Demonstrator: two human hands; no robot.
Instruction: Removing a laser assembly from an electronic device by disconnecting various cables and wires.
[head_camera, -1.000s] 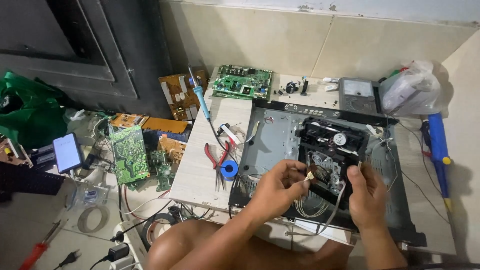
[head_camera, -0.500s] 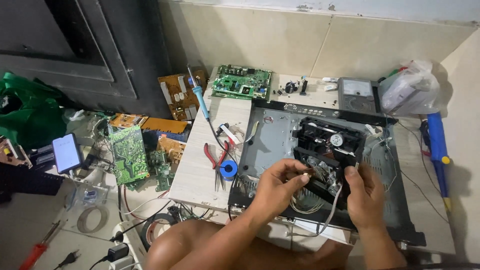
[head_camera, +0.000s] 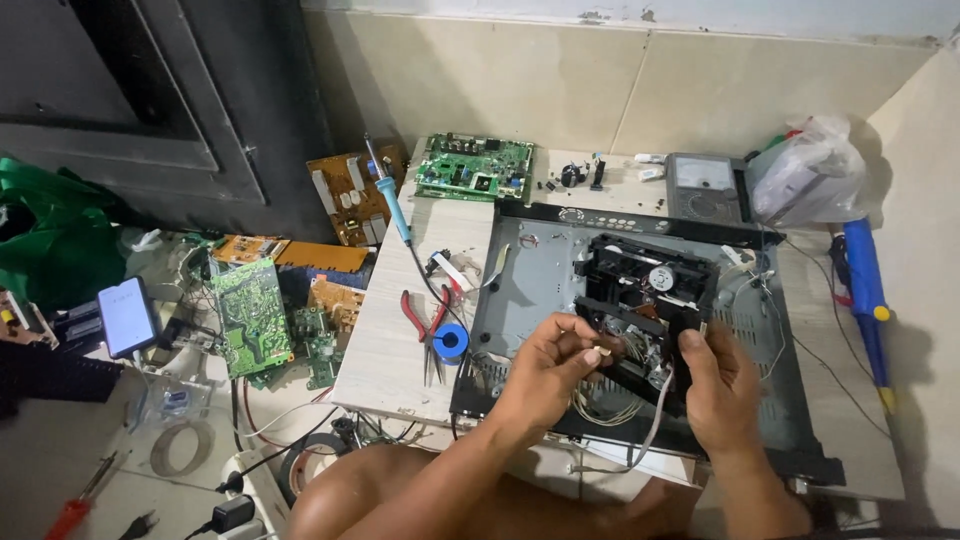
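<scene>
Hands meet at lower centre over the black disc-drive mechanism (head_camera: 640, 300) inside the open grey metal chassis (head_camera: 530, 280): left hand (head_camera: 545, 365) pinches a small connector, right hand (head_camera: 720, 385) grips the mechanism's edge; steady, gentle pulling seems wise

1. The opened disc player chassis (head_camera: 640, 330) lies on the low table (head_camera: 400, 330), on its right part.
2. The drive mechanism (head_camera: 640, 290) sits in the middle of the chassis.
3. The left hand (head_camera: 550, 365) and the right hand (head_camera: 720, 385) are over the front of the mechanism, left and right of it.
4. The pliers (head_camera: 425, 325) and the solder roll (head_camera: 452, 342) lie left of the chassis.
5. The soldering iron (head_camera: 388, 200) lies behind the pliers.
6. The analog multimeter (head_camera: 705, 187) stands behind the chassis, and the plastic bag (head_camera: 810, 175) is just right of it.
7. The circuit board (head_camera: 473, 167) lies at the back left of the table.
8. The phone (head_camera: 128, 317) is on the floor, far left.
</scene>
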